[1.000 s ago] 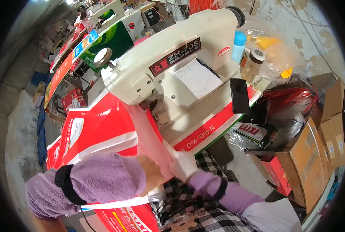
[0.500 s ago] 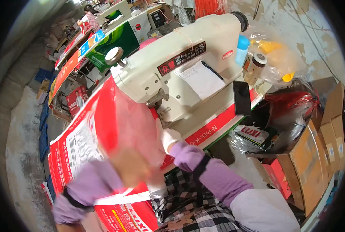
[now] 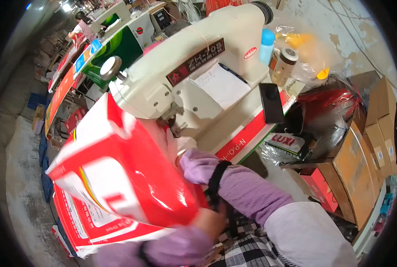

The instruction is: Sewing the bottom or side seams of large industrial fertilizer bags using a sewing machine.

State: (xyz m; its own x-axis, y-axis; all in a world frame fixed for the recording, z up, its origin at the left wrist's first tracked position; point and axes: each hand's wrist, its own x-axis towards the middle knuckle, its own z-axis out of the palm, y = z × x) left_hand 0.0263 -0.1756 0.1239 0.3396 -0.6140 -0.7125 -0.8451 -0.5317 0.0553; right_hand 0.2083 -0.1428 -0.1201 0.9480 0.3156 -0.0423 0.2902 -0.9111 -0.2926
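Note:
A glossy red and white sack (image 3: 154, 187) bulges up in front of me, its upper edge at the needle end of a cream sewing machine (image 3: 140, 89). My right hand (image 3: 185, 144), in a white glove, is close under the needle area and pinches the sack's edge; its fingertips are partly behind the sack. Low in front of my checked apron, my left hand (image 3: 211, 222) touches the near corner of the sack. Motion smears it, and its fingers are hidden. More red and white sacks (image 3: 80, 218) lie beneath the raised one.
On the machine lie a paper sheet (image 3: 220, 86), a pen (image 3: 232, 72) and a black phone (image 3: 271, 103). A blue-capped bottle (image 3: 266, 46) and a thread cone (image 3: 284, 66) stand behind. Cardboard boxes (image 3: 354, 164) fill the right side. Another person (image 3: 82, 29) sits far left.
The sack has risen and folded over, its printed face now toward me. My left hand has moved right and down to its near corner. My right hand stays by the needle; the view has shifted slightly.

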